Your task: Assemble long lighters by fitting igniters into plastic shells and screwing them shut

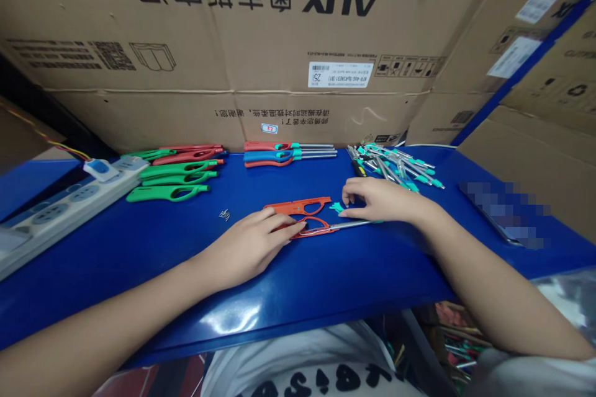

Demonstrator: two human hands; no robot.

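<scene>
My left hand (258,242) lies over an orange lighter handle half (319,229), its fingers closed on the left end and partly hiding it. A white wire and a metal tube (354,224) lie at that half, with the tube running right beneath my right hand. Just behind it rests another orange handle half (302,205), close to my left fingertips. My right hand (375,198) is curled, with a small teal plastic piece (336,207) pinched at the thumb and index fingertips. A small group of screws (225,215) lies left of my left hand.
Green and red lighter handles (174,192) lie at the back left beside a white power strip (74,201). Lighters with metal tubes (288,154) are at the back middle. Metal tubes with teal parts (400,164) and a black-yellow screwdriver (359,167) lie behind my right hand. A phone (488,214) lies right.
</scene>
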